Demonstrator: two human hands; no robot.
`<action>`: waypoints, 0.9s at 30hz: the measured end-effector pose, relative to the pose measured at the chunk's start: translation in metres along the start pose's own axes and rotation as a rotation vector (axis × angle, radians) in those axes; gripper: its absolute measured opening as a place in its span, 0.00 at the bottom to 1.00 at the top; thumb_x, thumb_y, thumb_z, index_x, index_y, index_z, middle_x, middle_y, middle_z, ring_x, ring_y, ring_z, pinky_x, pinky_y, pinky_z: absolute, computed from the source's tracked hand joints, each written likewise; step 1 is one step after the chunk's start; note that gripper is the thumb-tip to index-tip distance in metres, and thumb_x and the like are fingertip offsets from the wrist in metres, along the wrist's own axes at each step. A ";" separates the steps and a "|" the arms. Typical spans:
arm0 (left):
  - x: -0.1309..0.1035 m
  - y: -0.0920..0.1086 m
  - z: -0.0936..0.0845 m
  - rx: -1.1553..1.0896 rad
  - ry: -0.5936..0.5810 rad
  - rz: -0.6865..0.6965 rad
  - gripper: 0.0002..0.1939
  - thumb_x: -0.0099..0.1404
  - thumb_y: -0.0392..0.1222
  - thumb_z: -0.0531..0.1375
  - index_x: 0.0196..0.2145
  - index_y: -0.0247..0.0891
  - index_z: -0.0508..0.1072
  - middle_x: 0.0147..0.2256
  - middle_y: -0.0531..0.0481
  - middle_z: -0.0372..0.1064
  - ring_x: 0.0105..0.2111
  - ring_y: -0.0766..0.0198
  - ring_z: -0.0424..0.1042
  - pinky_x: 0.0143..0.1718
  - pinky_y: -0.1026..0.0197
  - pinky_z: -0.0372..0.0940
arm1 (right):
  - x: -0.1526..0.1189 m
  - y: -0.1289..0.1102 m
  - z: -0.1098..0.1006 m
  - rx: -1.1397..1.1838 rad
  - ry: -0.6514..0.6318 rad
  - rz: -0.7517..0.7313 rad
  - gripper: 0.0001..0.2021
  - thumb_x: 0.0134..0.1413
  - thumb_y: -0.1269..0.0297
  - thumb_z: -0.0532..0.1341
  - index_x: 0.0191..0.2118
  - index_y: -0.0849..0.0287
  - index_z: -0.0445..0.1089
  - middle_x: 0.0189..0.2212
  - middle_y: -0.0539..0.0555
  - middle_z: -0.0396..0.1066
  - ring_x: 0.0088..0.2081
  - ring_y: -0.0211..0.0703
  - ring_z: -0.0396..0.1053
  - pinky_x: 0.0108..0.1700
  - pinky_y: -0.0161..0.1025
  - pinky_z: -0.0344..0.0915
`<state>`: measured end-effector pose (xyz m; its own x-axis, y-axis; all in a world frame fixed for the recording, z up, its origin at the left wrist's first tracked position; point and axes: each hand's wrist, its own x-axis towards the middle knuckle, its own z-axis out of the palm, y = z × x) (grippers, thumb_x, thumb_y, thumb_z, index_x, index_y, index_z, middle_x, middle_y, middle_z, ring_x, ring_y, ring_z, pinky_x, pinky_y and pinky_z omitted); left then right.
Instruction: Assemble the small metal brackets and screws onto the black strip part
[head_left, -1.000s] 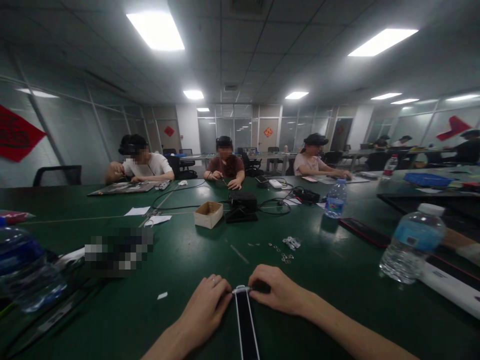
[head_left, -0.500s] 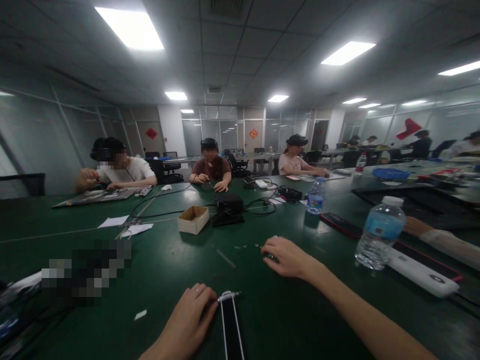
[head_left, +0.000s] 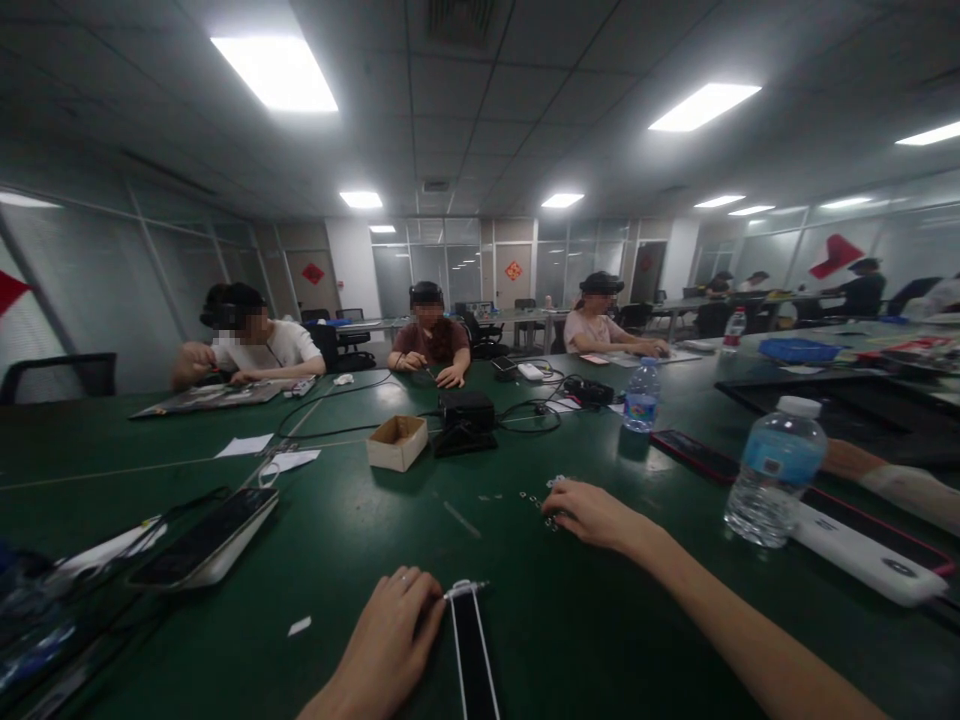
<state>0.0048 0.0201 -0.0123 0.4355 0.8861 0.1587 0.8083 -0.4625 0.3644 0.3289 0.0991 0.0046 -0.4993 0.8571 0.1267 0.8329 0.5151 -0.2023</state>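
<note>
My left hand point(head_left: 394, 628) rests on the green table with its fingers curled at the upper left end of a black strip with white edges point(head_left: 474, 650). A thin metal piece point(head_left: 469, 588) lies across that end, and my fingertips touch its left side. Farther forward and to the right, my right hand point(head_left: 592, 513) reaches over several tiny metallic pieces point(head_left: 533, 498) on the table. Its fingers are bent down among them, and whether they pinch one is too small to tell.
Beyond my hands stand an open cardboard box point(head_left: 397, 445) and a black device point(head_left: 463, 415). Two bottles, one large point(head_left: 776, 470), a white power bank point(head_left: 870, 555) and another person's arm point(head_left: 911, 490) are at right. A phone point(head_left: 206, 540) lies left.
The view has shifted slightly, so the scene sits a little farther right. My right hand has drawn back from the tiny pieces, more of which now show. My left hand stays by the strip.
</note>
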 end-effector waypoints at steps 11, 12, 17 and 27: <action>-0.002 -0.005 0.006 0.018 0.034 0.017 0.09 0.70 0.40 0.49 0.37 0.41 0.69 0.38 0.47 0.70 0.39 0.57 0.67 0.41 0.56 0.61 | 0.003 0.003 0.009 0.134 0.037 0.051 0.07 0.58 0.68 0.56 0.36 0.60 0.71 0.37 0.57 0.69 0.39 0.46 0.67 0.41 0.42 0.65; -0.002 -0.005 0.006 0.014 0.034 0.018 0.10 0.70 0.40 0.49 0.37 0.41 0.69 0.38 0.47 0.70 0.39 0.57 0.67 0.41 0.56 0.61 | 0.002 0.002 0.008 0.132 0.035 0.060 0.07 0.58 0.68 0.55 0.36 0.60 0.70 0.37 0.57 0.69 0.38 0.46 0.67 0.40 0.42 0.65; -0.001 -0.006 0.007 0.015 0.039 0.023 0.10 0.70 0.40 0.49 0.36 0.40 0.69 0.37 0.47 0.70 0.38 0.57 0.67 0.40 0.57 0.61 | 0.002 -0.005 0.005 0.124 0.061 0.058 0.07 0.60 0.69 0.52 0.36 0.61 0.67 0.36 0.57 0.68 0.37 0.45 0.66 0.41 0.43 0.65; -0.002 -0.002 0.004 0.029 0.035 0.027 0.09 0.70 0.38 0.50 0.36 0.40 0.69 0.37 0.47 0.70 0.38 0.57 0.67 0.39 0.57 0.60 | 0.005 -0.089 0.029 0.375 0.094 -0.174 0.10 0.62 0.70 0.53 0.44 0.60 0.70 0.41 0.57 0.70 0.44 0.44 0.68 0.47 0.39 0.65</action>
<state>0.0040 0.0193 -0.0168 0.4432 0.8738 0.2003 0.8078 -0.4861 0.3333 0.2451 0.0577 -0.0050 -0.5865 0.7618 0.2750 0.5846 0.6332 -0.5072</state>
